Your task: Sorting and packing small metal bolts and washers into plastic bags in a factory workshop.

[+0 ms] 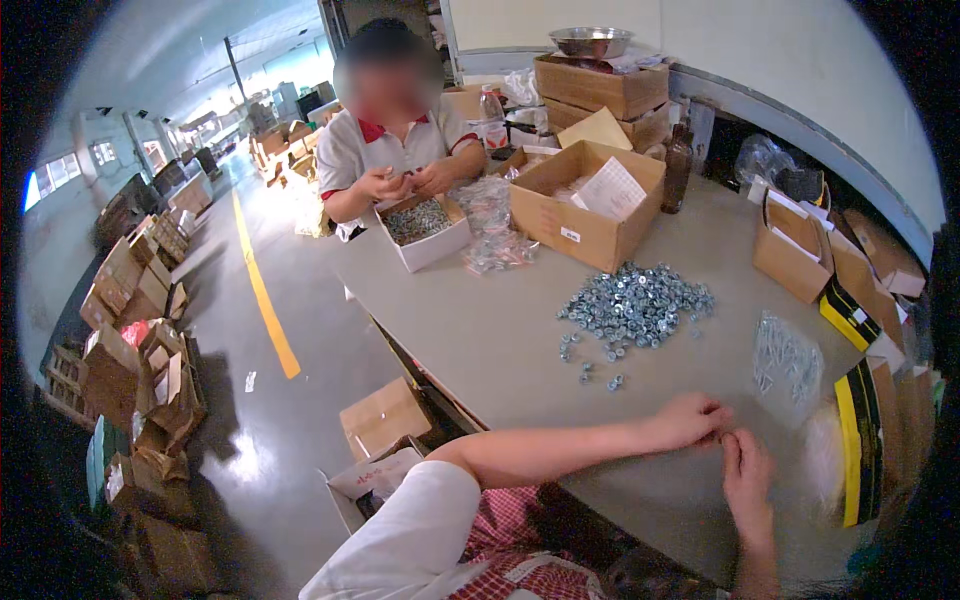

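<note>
My left hand (688, 422) reaches across the table with its fingers pinched together. My right hand (748, 478) meets it from the near right, also closed at the fingertips. Between the two sets of fingertips there may be a small piece, too tiny to make out. Beyond my hands lies a heap of small shiny metal nuts or washers (640, 305), a few scattered on its near side. To the right of the heap, a clear plastic bag of long screws (788, 362) rests flat on the grey table (450, 345).
Across the table a person (390, 150) handles something over a white box of small metal parts (425, 245). Clear bags (490, 215) and an open cardboard box (570, 230) stand beside it. A brown bottle (677, 170) is behind; yellow-and-black boxes (858, 445) line the right edge.
</note>
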Action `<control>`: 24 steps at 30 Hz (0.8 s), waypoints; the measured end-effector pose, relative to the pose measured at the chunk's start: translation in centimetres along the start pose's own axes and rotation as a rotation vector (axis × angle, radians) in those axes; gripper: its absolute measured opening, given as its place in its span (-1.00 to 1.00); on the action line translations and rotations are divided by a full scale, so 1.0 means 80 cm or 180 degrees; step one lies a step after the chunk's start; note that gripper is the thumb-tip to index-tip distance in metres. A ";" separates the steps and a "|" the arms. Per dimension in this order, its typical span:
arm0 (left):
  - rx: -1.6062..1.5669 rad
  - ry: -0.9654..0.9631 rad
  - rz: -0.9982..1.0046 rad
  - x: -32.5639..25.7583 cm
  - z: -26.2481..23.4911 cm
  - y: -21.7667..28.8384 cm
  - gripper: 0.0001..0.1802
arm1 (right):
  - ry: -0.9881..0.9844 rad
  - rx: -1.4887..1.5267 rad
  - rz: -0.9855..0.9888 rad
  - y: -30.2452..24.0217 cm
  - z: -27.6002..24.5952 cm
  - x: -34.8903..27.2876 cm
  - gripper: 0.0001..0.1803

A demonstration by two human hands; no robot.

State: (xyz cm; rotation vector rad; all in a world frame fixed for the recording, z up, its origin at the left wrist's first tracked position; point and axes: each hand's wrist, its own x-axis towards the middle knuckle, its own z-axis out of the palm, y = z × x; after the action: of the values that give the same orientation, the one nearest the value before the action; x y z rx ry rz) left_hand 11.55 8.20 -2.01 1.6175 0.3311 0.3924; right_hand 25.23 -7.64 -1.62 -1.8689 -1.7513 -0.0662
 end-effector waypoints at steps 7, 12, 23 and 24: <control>0.2869 0.1639 0.0687 -0.004 -0.037 0.017 -0.62 | -0.0046 0.1966 0.1271 -0.004 0.008 0.019 -0.70; 0.2912 0.0804 0.1141 -0.020 -0.012 0.020 -0.39 | 0.0514 0.1555 0.0935 0.048 -0.034 0.028 -0.64; 0.3879 0.0409 0.1778 -0.002 0.000 -0.047 -0.44 | 0.1382 -0.1787 0.1803 0.455 -0.244 -0.117 -0.50; 0.4006 0.0645 0.1562 0.003 -0.004 -0.047 -0.44 | 0.1596 -0.1576 0.1842 0.474 -0.260 -0.126 -0.51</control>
State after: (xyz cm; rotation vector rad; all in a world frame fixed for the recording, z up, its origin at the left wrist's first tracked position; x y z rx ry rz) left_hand 11.70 8.94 -5.74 2.9223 0.3489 0.8141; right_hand 66.16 -24.91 -2.30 -2.3709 -0.8628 -0.7287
